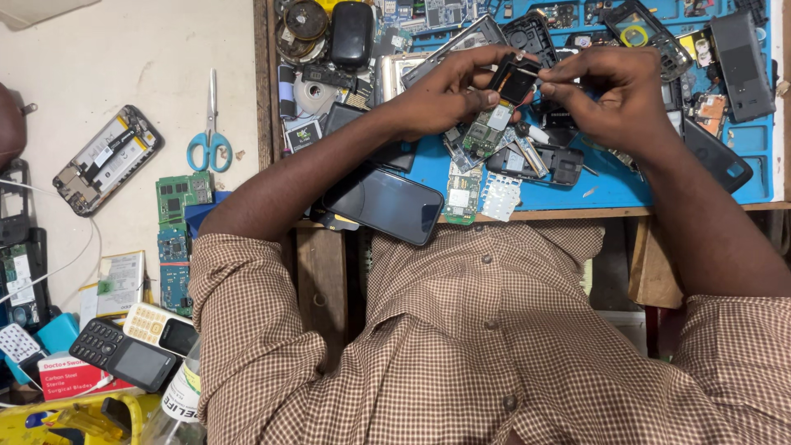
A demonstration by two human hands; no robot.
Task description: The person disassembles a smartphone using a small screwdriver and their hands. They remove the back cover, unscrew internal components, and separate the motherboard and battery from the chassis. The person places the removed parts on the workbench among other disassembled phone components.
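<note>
Cluttered with phone shells, loose boards and covers, the blue work mat [725,177] on the wooden bench [577,213] left little bare surface, so the work was held up above the heap rather than laid on it. A black smartphone with a dark glass screen [383,203] lay at the near edge of the bench under the left forearm, and a pair of blue-handled scissors [210,136] rested well apart on the pale surface to the left, beside an opened phone chassis [105,161].

Between both hands sat a small black plastic phone frame with a green circuit board hanging from its lower end [504,97], raised just over the mat, likely so that both sides could be reached. The left hand [441,91] had its fingers [471,59] curled closed around the frame's left side and the board, steadying it. The right hand [614,95] pinched its fingers [554,74] nearly shut on the frame's upper right corner; whether something small lay between those fingertips could not be told.
</note>
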